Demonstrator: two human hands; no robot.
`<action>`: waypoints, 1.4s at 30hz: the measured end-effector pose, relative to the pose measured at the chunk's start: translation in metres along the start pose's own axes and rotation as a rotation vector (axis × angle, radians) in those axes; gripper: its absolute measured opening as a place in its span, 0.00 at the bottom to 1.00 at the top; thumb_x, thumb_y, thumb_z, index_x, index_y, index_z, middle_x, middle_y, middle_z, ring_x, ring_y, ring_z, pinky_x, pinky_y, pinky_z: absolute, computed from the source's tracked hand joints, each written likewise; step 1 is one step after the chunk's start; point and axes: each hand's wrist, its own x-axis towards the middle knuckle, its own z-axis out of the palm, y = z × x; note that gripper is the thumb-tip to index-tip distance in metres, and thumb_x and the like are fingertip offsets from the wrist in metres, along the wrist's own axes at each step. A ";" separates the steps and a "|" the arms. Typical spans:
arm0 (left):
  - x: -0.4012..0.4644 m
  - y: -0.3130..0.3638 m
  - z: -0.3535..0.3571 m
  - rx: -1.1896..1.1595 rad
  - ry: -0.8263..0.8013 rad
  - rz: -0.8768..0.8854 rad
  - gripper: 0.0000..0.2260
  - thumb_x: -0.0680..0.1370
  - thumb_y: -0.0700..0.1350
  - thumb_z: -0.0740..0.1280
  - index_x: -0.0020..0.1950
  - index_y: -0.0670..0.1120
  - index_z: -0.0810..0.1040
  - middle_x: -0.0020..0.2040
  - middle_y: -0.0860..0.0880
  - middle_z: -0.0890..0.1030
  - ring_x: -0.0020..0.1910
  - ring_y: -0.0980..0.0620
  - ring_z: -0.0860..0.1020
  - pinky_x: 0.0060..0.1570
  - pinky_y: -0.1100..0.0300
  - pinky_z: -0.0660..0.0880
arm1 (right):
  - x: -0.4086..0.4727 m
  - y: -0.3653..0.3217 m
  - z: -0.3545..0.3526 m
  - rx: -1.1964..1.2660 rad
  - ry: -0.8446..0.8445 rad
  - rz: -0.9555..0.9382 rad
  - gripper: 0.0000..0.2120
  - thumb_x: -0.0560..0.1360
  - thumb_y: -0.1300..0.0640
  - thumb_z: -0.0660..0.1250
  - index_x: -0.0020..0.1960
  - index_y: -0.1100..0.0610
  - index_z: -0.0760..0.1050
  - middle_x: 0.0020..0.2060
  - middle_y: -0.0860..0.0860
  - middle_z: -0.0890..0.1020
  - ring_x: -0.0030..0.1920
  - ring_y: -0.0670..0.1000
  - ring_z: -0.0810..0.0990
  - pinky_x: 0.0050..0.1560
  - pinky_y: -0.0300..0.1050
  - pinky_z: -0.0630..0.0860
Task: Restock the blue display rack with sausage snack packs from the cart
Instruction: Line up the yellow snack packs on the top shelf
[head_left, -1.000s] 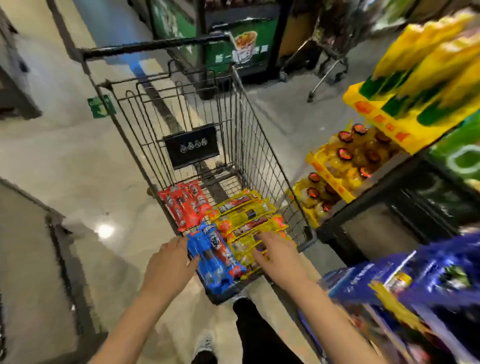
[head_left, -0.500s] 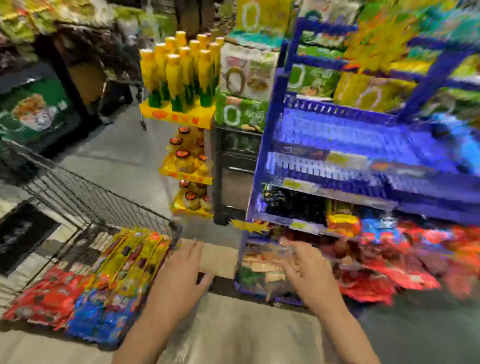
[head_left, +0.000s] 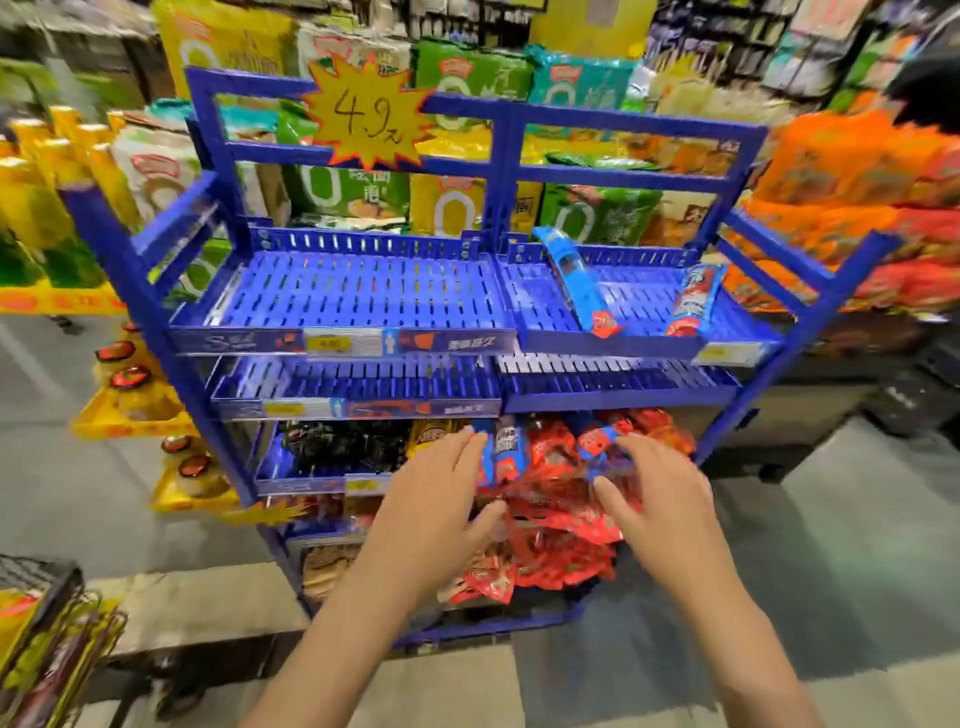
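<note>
The blue display rack (head_left: 358, 291) stands in front of me with slotted shelves. Its top left shelf is bare; the top right shelf holds two sausage snack packs, a blue one (head_left: 576, 280) and a blue-and-red one (head_left: 693, 299). Red packs (head_left: 550, 519) pile on the lower shelves. My left hand (head_left: 434, 506) and my right hand (head_left: 660, 499) hover open and hold nothing, in front of the lower shelves. The cart (head_left: 49, 649) with yellow packs shows at the bottom left corner.
A yellow star price sign (head_left: 366, 111) hangs on the rack's top frame. A yellow stand (head_left: 122, 410) with jars and yellow bottles is to the left. Bagged goods are stacked behind the rack, orange bags (head_left: 841, 171) to the right. Grey floor lies around.
My view swung from the cart to the rack. Both hands left the packs in the cart and now hover, holding nothing, before the rack's lower shelves.
</note>
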 end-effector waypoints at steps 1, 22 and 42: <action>0.013 0.009 0.001 0.006 0.005 0.026 0.32 0.79 0.59 0.57 0.77 0.48 0.50 0.77 0.50 0.54 0.75 0.52 0.54 0.74 0.58 0.52 | 0.006 0.010 -0.007 -0.002 0.018 0.008 0.16 0.70 0.48 0.65 0.54 0.54 0.76 0.50 0.52 0.81 0.52 0.58 0.79 0.51 0.52 0.73; 0.281 0.045 -0.017 -0.014 -0.043 -0.157 0.27 0.78 0.59 0.58 0.70 0.41 0.63 0.66 0.41 0.71 0.64 0.41 0.71 0.58 0.48 0.70 | 0.221 0.104 -0.034 0.071 0.095 0.346 0.23 0.77 0.49 0.63 0.66 0.61 0.67 0.59 0.61 0.73 0.61 0.61 0.72 0.59 0.54 0.69; 0.292 0.071 -0.008 -0.541 0.241 -0.421 0.23 0.75 0.54 0.68 0.67 0.48 0.68 0.53 0.49 0.78 0.48 0.51 0.76 0.39 0.61 0.71 | 0.262 0.129 -0.024 0.296 0.033 0.526 0.22 0.73 0.50 0.67 0.59 0.63 0.68 0.52 0.61 0.78 0.50 0.62 0.77 0.42 0.51 0.71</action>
